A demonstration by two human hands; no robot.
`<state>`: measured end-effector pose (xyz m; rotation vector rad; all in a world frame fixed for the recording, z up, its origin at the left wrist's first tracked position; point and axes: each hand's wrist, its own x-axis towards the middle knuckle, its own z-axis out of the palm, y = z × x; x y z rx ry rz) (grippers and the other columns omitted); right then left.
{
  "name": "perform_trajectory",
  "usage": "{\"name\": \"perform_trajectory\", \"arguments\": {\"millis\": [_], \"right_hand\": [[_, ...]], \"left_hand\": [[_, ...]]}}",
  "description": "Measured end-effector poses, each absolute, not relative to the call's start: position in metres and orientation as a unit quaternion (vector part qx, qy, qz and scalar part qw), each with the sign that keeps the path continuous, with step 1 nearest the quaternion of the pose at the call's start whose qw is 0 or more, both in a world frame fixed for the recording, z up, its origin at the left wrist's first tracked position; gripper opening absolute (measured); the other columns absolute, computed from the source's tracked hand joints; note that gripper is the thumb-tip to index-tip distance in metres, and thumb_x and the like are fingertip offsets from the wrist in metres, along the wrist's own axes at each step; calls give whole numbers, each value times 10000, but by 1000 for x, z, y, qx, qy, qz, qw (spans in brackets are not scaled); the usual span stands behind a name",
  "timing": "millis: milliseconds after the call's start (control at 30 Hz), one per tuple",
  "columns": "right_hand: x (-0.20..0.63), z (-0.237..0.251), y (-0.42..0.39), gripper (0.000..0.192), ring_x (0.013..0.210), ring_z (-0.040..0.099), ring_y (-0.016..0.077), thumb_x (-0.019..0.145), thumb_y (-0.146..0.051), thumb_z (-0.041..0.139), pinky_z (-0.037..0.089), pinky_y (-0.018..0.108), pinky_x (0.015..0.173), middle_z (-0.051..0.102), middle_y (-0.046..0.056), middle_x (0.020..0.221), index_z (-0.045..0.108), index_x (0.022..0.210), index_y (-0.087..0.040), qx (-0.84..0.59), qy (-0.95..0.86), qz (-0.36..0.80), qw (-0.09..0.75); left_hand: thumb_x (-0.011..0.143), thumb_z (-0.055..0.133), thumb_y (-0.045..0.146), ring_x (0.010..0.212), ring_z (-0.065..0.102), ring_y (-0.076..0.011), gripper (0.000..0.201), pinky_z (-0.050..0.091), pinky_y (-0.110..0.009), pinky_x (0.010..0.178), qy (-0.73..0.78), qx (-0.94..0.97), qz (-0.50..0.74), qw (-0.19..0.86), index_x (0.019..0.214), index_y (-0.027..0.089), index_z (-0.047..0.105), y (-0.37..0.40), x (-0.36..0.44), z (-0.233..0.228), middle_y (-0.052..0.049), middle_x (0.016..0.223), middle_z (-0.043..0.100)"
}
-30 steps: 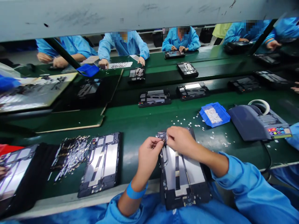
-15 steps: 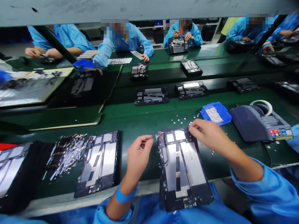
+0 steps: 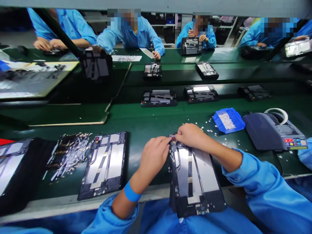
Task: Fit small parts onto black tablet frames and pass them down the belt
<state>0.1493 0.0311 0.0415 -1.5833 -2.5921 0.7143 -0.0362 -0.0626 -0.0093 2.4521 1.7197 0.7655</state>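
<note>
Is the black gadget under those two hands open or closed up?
Open: the black gadget's insides show, with silver plates and a dark strip and no cover over them.

So the left forearm (image 3: 122,203) angles toward 1 o'clock, back of the left hand (image 3: 154,154) showing, fingers (image 3: 162,143) pointing about 2. Right forearm (image 3: 218,154) slants toward 10, right hand (image 3: 191,136) kinda curled under. Fingertips nearly meet, can't tell if they're pinching.

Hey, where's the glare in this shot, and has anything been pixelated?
Head view: strong white glare on the opened tablet beyond the left hand; head view: patchier, partly greyer reflections on the tablet at the right hand; head view: mosaic blocks over parts of some co-workers opposite.
</note>
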Motion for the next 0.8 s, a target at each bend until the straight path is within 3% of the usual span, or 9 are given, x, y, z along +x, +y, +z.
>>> {"name": "perform_trajectory", "arguments": {"millis": [267, 500, 667, 800], "right_hand": [[149, 42, 33, 260, 619, 586, 161, 898, -276, 596, 288, 283, 548, 716, 42, 694, 744, 699, -197, -512, -830, 220, -12], [161, 37, 25, 225, 737, 626, 165, 990, -273, 563, 337, 263, 642, 745, 38, 823, 751, 905, -182, -477, -842, 245, 53], [179, 15, 12, 232, 890, 629, 172, 1018, -190, 541, 424, 265, 792, 731, 59, 988, 729, 1155, -188, -407, -876, 224, 130], [190, 2, -1, 302, 894, 556, 197, 1048, -183, 497, 442, 303, 808, 666, 82, 985, 722, 1243, -225, -308, -936, 122, 117]], "left_hand": [[1012, 536, 189, 907, 619, -268, 343, 456, -395, 729, 529, 833, 153, -50, 1311, 249, 691, -60, -37, -6, -91, 1160, 751], [990, 555, 168, 872, 596, -270, 389, 422, -395, 696, 551, 825, 97, -74, 1363, 215, 655, -66, -28, -6, -104, 1144, 735], [995, 526, 168, 888, 601, -282, 359, 445, -404, 699, 535, 840, 87, -33, 1309, 208, 695, -59, -31, 0, -104, 1103, 739], [961, 473, 106, 923, 632, -255, 426, 503, -395, 793, 525, 834, 144, 92, 1269, 250, 730, -46, -46, 7, -79, 1077, 745]]}}
